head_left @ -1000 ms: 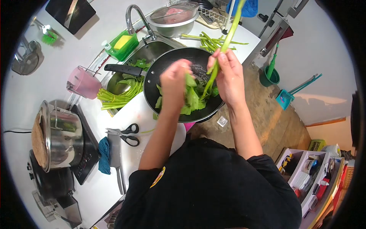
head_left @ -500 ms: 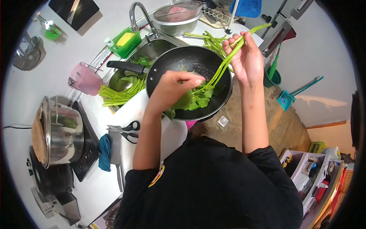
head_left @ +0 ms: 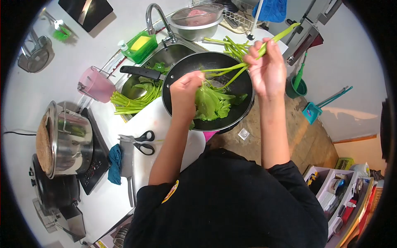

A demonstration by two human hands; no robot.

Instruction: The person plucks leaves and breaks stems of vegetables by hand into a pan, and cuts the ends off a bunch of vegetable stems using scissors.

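My right hand is raised over the right rim of a black frying pan, its fingers closed round several long green stems. Over the pan's left side, my left hand pinches the far end of one stem, which stretches between the two hands. A large green leaf hangs just below my left fingertips. Torn leaves lie in the bottom of the pan. Behind the pan's right rim is a pile of bare stems.
A sink holds a bunch of leafy greens. Scissors lie on a white board beside my left forearm. A steel pot is at the left. Behind the pan, a colander rests over a bowl.
My left hand has closed on a stem and drawn it leftward, away from the others. The leaf now spreads under my left fingers. The view has shifted slightly.
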